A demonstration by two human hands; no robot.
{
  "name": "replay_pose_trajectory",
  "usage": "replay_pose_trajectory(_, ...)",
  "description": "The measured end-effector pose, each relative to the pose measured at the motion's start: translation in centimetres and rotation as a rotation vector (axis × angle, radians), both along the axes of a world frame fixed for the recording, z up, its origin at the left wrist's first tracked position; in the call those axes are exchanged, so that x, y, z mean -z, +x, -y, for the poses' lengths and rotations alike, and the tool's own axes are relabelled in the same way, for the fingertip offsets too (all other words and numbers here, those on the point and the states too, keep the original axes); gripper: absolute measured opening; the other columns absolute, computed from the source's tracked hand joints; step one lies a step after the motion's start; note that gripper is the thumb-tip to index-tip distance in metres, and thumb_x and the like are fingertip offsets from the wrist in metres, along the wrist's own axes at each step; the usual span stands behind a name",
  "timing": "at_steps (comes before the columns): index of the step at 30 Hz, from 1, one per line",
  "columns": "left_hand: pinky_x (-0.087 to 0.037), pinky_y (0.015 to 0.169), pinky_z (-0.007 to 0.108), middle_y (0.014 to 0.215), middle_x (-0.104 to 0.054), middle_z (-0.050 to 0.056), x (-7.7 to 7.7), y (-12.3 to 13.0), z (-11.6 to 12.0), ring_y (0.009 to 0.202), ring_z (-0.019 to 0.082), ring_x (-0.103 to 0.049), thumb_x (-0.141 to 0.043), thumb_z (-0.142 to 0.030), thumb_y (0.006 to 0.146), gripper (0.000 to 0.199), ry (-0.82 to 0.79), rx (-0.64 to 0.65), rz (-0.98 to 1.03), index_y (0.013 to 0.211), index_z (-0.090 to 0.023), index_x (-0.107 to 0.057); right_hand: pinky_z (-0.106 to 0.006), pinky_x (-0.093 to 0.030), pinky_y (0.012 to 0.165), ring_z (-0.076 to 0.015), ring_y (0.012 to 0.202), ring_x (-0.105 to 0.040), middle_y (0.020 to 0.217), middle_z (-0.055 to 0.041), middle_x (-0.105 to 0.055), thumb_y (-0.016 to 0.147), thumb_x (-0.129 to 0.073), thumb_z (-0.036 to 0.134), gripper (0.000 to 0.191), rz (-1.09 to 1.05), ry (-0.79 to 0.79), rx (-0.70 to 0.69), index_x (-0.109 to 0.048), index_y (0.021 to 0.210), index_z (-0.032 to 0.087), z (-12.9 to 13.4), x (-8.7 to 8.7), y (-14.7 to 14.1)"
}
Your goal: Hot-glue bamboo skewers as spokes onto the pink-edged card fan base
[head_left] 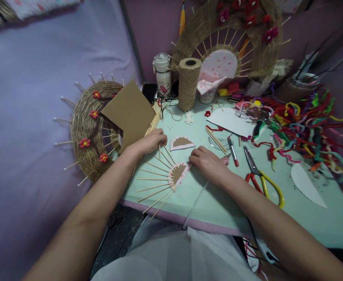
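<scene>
A half-round cardboard piece [179, 175] with a pink-patterned cloth border lies on the table, and thin wooden sticks [155, 180] fan out from its curved edge. My left hand [154, 141] has its fingers pinched at the outer end of the sticks on the upper side of the fan. At the piece's right corner rests my right hand [203, 159], its fingers curled closed on the edge. Just above lies a second cloth-edged half-round piece [183, 143], apart from both hands. My fingers partly hide what they grip.
Scissors [262, 177], a marker [233, 151] and a pile of coloured pipe cleaners [314, 121] lie on the right. A twine spool [189, 86] and a bottle [162, 74] stand behind. Left are brown cardboard [132, 113] and a twine-wound fan [83, 125]; a larger one [185, 43] leans behind.
</scene>
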State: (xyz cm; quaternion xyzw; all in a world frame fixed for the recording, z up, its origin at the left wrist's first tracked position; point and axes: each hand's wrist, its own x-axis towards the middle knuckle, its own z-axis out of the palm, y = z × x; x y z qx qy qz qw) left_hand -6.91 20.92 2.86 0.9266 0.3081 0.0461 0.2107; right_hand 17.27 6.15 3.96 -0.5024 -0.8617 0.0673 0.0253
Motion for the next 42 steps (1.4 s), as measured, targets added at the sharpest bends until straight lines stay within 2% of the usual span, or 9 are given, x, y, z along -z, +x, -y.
replay_pose_trajectory(7,-0.038,0.077,0.029,0.088,-0.052,0.004,-0.8,0.6,-0.1,0.089,0.019,-0.048,-0.047,-0.005,0.08,0.026,0.033,0.037,0.004,0.086,-0.018,-0.069,-0.032,-0.035,0.072,-0.0237,0.089,-0.051,0.093,-0.0096,-0.065,0.094,-0.055,0.011,0.015,0.011,-0.008,0.055,-0.068,0.087,0.015,0.9,-0.1,0.2)
replay_pose_trajectory(14,-0.04,0.078,0.03,0.089,-0.052,0.004,-0.3,1.9,-0.4,0.091,0.019,-0.049,-0.048,-0.005,0.08,0.026,0.038,0.071,0.004,0.087,-0.02,-0.068,-0.033,-0.036,0.075,-0.0241,0.092,-0.052,0.094,-0.0098,-0.065,0.094,-0.051,0.009,0.019,0.022,-0.054,0.089,-0.068,0.086,0.015,1.4,-0.2,0.6)
replay_pose_trajectory(18,-0.04,0.081,0.031,0.09,-0.053,0.004,-0.3,1.7,-0.7,0.093,0.02,-0.05,-0.05,-0.009,0.084,0.022,0.081,0.05,0.022,0.09,-0.021,-0.068,-0.032,-0.036,0.076,-0.0246,0.096,-0.053,0.102,-0.009,-0.066,0.091,-0.049,0.004,0.025,0.018,-0.084,0.114,-0.068,0.1,0.016,1.4,-0.9,1.0)
replay_pose_trajectory(21,-0.041,0.083,0.032,0.092,-0.055,0.005,-0.7,0.9,-1.0,0.094,0.021,-0.051,-0.052,-0.009,0.084,0.023,0.13,-0.01,0.014,0.096,-0.02,-0.068,-0.032,-0.037,0.078,-0.025,0.099,-0.055,0.109,-0.0113,-0.066,0.089,-0.048,0.002,0.034,0.009,-0.088,0.179,-0.064,0.115,0.015,0.2,-1.4,1.0)
replay_pose_trajectory(26,-0.041,0.086,0.034,0.094,-0.057,0.007,-0.8,0.1,-1.1,0.096,0.022,-0.052,-0.052,-0.013,0.086,0.026,0.129,-0.061,-0.063,0.106,-0.019,-0.067,-0.035,-0.039,0.081,-0.0292,0.102,-0.056,0.115,-0.018,-0.063,0.091,-0.051,0.012,0.037,-0.016,-0.086,0.321,-0.057,0.128,0.01,-3.4,-1.1,0.2)
replay_pose_trajectory(29,-0.041,0.088,0.034,0.091,-0.057,0.006,-0.4,0.6,-1.1,0.095,0.022,-0.052,-0.049,-0.013,0.087,0.03,0.079,-0.047,-0.091,0.111,-0.019,-0.067,-0.034,-0.04,0.079,-0.0294,0.103,-0.056,0.115,-0.0166,-0.062,0.091,-0.054,0.015,0.035,-0.043,-0.106,0.349,-0.058,0.126,0.015,-4.8,-0.4,-0.4)
replay_pose_trajectory(33,-0.041,0.085,0.032,0.088,-0.058,0.006,-0.2,1.1,-1.4,0.092,0.02,-0.052,-0.049,-0.01,0.085,0.027,0.019,-0.034,-0.088,0.099,-0.02,-0.069,-0.034,-0.041,0.078,-0.0283,0.103,-0.056,0.116,-0.0154,-0.061,0.091,-0.057,0.017,0.033,-0.075,-0.12,0.362,-0.059,0.123,0.018,-5.6,0.3,-0.9)
replay_pose_trajectory(42,-0.04,0.081,0.03,0.088,-0.057,0.007,-1.1,0.8,-1.1,0.088,0.02,-0.051,-0.051,-0.009,0.082,0.018,0.018,-0.032,-0.056,0.087,-0.017,-0.067,-0.033,-0.041,0.079,-0.0275,0.102,-0.056,0.113,-0.0154,-0.06,0.09,-0.056,0.015,0.029,-0.109,-0.134,0.371,-0.061,0.119,0.016,-6.2,-0.1,-2.1)
